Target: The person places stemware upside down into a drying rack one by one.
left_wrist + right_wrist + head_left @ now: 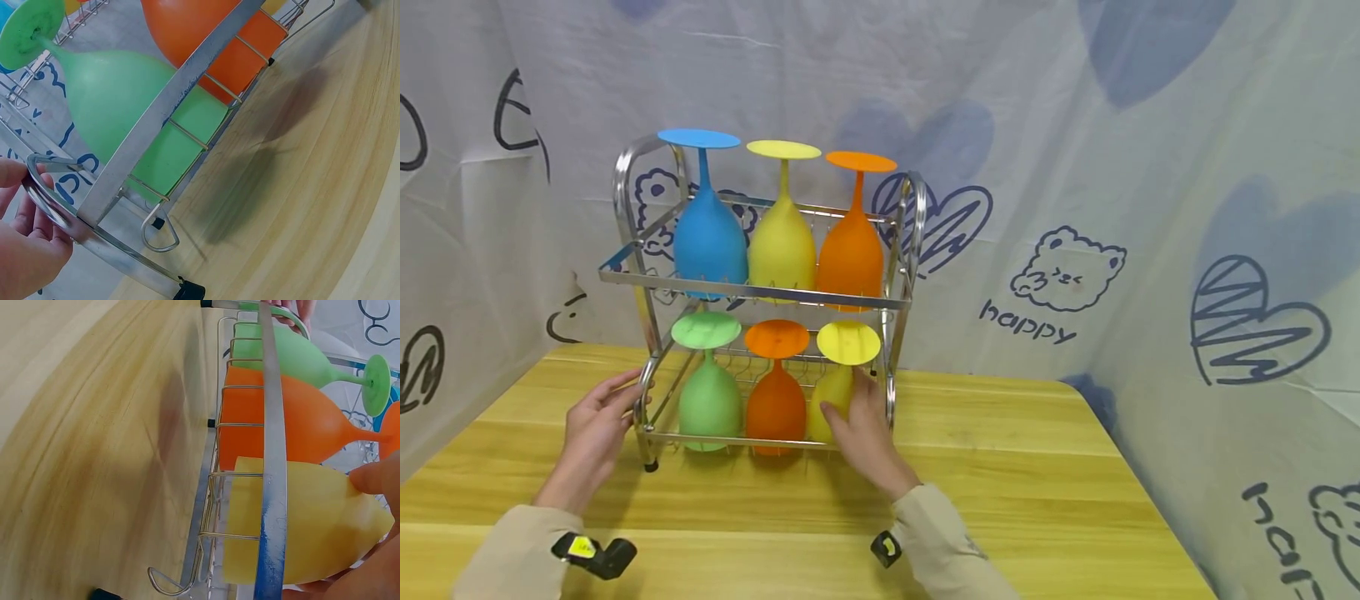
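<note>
A two-tier metal rack [622,187] holds plastic wine glasses upside down. My left hand [597,421] grips the curved tube at the rack's lower left side, thumb and fingers on either side of it. On the lower tier, at the right end, stands a yellow wine glass [319,519], its bowl inside the front rail. My right hand [868,435] holds that glass by the bowl, thumb in front and fingers behind. Beside it on the same tier are an orange wine glass [776,408] and a green wine glass [119,106].
The upper tier carries a blue glass [710,237], a yellow glass [782,246] and an orange glass [851,254], all inverted. Beneath the rack is a wooden table [1000,475]. A white cloth [962,75] with printed hearts and bears hangs behind and at both sides.
</note>
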Demonstrator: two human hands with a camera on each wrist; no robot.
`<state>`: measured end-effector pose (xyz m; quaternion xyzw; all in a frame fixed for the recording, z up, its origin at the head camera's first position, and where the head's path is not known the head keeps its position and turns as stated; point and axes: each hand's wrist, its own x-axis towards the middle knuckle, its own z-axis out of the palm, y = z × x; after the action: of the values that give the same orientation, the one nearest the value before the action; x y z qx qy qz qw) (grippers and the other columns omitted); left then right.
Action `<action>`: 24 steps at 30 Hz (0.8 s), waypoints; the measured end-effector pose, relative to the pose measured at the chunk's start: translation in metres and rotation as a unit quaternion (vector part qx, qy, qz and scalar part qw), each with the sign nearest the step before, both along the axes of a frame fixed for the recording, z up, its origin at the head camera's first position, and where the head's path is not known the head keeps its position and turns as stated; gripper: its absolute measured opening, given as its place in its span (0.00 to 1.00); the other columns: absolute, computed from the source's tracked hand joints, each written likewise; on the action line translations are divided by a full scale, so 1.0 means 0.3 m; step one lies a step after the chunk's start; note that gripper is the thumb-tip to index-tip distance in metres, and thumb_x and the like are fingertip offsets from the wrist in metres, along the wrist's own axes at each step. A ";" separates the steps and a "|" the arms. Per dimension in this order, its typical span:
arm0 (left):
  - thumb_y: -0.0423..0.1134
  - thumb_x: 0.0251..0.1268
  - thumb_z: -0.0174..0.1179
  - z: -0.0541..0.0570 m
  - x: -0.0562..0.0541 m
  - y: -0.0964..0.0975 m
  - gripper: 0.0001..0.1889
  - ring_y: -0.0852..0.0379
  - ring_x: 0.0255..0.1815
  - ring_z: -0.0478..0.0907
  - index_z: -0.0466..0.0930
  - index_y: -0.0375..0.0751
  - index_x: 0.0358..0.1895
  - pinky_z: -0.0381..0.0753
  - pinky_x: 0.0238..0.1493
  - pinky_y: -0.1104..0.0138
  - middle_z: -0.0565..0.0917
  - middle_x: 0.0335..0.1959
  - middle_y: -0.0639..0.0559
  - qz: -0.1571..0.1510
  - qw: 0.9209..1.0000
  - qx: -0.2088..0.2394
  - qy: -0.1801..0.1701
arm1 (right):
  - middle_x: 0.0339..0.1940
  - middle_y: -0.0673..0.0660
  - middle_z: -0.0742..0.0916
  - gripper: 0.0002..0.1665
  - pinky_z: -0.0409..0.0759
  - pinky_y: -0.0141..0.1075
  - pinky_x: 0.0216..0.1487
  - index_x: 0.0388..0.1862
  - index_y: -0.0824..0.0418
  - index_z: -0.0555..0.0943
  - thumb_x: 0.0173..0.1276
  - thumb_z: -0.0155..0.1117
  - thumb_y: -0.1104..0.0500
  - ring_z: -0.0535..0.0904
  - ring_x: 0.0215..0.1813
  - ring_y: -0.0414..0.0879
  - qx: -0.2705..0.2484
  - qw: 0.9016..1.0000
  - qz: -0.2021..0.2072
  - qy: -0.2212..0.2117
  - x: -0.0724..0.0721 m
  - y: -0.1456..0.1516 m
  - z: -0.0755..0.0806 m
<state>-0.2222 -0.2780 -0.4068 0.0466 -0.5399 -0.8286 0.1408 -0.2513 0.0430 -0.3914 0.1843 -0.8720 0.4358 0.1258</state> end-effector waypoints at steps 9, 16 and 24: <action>0.32 0.67 0.60 -0.006 -0.007 0.002 0.10 0.64 0.35 0.79 0.85 0.54 0.42 0.75 0.32 0.76 0.86 0.35 0.60 -0.003 1.000 0.007 0.007 | 0.66 0.76 0.66 0.41 0.62 0.54 0.68 0.70 0.77 0.54 0.70 0.61 0.57 0.62 0.67 0.66 0.024 0.999 -0.021 -0.030 -0.011 0.002 -0.010; 0.32 0.67 0.60 -0.007 -0.006 0.004 0.09 0.63 0.35 0.79 0.85 0.52 0.43 0.76 0.33 0.76 0.86 0.35 0.60 -0.008 1.000 0.011 0.014 | 0.70 0.74 0.62 0.47 0.59 0.53 0.70 0.73 0.75 0.49 0.68 0.63 0.56 0.58 0.71 0.65 0.005 0.998 -0.021 -0.059 0.003 0.006 0.003; 0.38 0.71 0.56 0.008 0.022 0.009 0.16 0.72 0.40 0.74 0.77 0.46 0.60 0.74 0.38 0.81 0.80 0.42 0.70 0.047 0.988 -0.142 -0.046 | 0.77 0.67 0.53 0.51 0.52 0.53 0.72 0.77 0.67 0.44 0.69 0.62 0.51 0.49 0.75 0.60 0.011 0.997 0.013 -0.079 0.088 0.023 0.046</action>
<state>-0.2155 -0.2752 -0.4045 0.0897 -0.6552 -0.7329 0.1598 -0.2247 0.0498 -0.3775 0.1618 -0.8814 0.4410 0.0493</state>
